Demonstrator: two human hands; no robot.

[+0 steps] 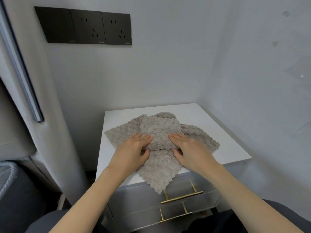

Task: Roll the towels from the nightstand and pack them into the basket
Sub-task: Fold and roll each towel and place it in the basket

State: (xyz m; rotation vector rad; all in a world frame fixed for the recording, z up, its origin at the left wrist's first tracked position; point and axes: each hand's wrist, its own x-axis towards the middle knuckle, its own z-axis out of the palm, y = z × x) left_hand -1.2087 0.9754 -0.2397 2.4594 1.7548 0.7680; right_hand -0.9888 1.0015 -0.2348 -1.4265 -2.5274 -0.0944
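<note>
A fluffy beige towel (159,130) with scalloped edges lies spread on the white nightstand top (218,132), one corner hanging over the front edge. A partly rolled section of it sits across the middle. My left hand (133,148) grips the roll's left end, fingers over it and thumb beneath. At the roll's right end, my right hand (190,148) holds it the same way. No basket is in view.
The nightstand has two grey drawers with brass bar handles (181,197). Walls close it in behind and on the right. Black wall sockets (101,27) sit above. A padded headboard (25,98) and a plastic-lined bin (6,179) are at left.
</note>
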